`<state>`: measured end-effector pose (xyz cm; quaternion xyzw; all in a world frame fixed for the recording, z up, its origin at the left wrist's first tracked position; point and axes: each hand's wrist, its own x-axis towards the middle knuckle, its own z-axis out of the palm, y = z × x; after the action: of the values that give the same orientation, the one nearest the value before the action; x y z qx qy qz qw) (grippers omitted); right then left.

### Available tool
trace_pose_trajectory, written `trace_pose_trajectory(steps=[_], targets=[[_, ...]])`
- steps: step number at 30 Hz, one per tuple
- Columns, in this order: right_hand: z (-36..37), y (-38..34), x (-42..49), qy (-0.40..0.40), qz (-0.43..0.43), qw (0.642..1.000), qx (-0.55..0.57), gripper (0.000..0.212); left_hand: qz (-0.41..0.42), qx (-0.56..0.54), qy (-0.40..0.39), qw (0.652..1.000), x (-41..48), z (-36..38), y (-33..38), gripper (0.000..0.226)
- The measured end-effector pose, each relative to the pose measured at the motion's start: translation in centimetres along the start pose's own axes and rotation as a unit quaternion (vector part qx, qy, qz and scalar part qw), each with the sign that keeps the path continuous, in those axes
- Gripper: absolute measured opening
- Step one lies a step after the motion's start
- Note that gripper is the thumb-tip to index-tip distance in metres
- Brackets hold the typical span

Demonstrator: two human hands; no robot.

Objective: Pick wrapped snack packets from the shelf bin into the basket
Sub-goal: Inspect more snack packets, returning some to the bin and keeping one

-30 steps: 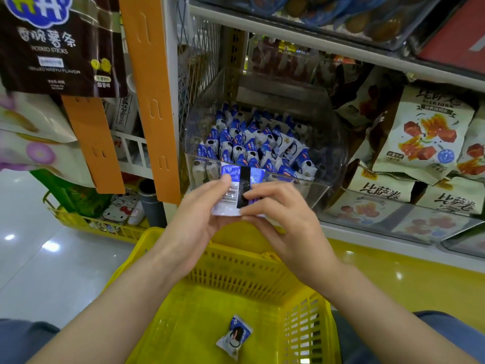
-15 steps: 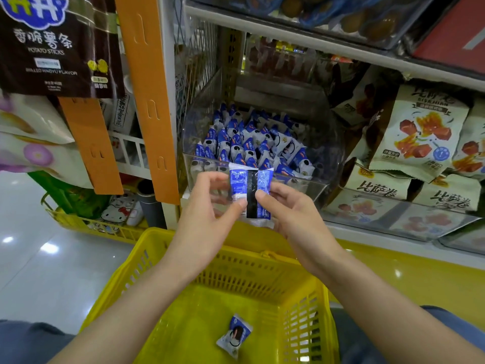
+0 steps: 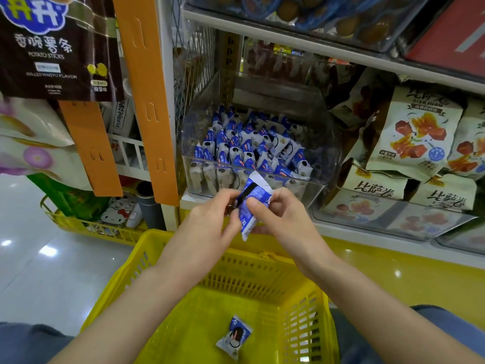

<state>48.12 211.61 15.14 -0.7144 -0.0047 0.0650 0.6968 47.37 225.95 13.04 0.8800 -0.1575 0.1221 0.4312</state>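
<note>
A person stands at a shop shelf with both forearms stretched out over a yellow basket (image 3: 301, 319) that sits low and near. The left hand (image 3: 210, 222) and the right hand (image 3: 288, 222) are together on one blue-and-white snack packet (image 3: 253, 203) with a black stripe down it. The left hand pinches the packet's left edge with curled fingers. The right hand grips the other side, with its thumb pressed on the printed face. The packet is tilted, its crimped top corner leaning to the right and its lower end hanging down between the two hands. It is held in the air above the far rim of the basket, just in front of the clear plastic shelf bin (image 3: 312, 182). That bin sits on the shelf beyond the hands and holds a crowd of matching wrapped packets (image 3: 244, 151), most of them standing on end in rough rows. One more packet of the same kind (image 3: 234, 336) lies flat on the basket floor, near the middle. Right of the bin are beige snack bags (image 3: 417, 135) printed with red cubes. To the left an orange strip (image 3: 147, 101) hangs down the shelf post, with a dark bag of potato sticks (image 3: 52, 48) beside it. Lower left, a second yellow basket (image 3: 78, 227) stands on the shiny tiled floor (image 3: 39, 258).
</note>
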Motion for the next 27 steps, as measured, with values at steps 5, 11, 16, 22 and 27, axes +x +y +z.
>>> trace_pose_trajectory(steps=[5,11,16,22,27], targets=[[0.3,0.2,0.2,-0.020,0.015,0.998,-0.055,0.019,-0.022,0.029,-0.011,0.999,-0.2,0.3,-0.4,0.038],[0.2,0.2,0.1,-0.048,0.018,0.995,-0.084,0.032,0.003,0.035,0.002,0.999,0.0,-0.2,-0.6,0.022],[0.5,0.2,0.1,-0.041,0.000,0.995,-0.089,0.028,-0.004,0.012,0.065,0.998,0.7,-0.3,-0.4,0.017],[0.7,-0.9,0.2,-0.107,-0.041,0.992,-0.057,0.021,-0.179,-0.343,0.046,0.921,1.4,-1.8,0.9,0.029],[1.0,-1.3,0.4,-0.066,-0.061,0.996,-0.007,0.044,-0.129,-0.304,0.026,0.943,1.3,-2.2,1.7,0.033]])
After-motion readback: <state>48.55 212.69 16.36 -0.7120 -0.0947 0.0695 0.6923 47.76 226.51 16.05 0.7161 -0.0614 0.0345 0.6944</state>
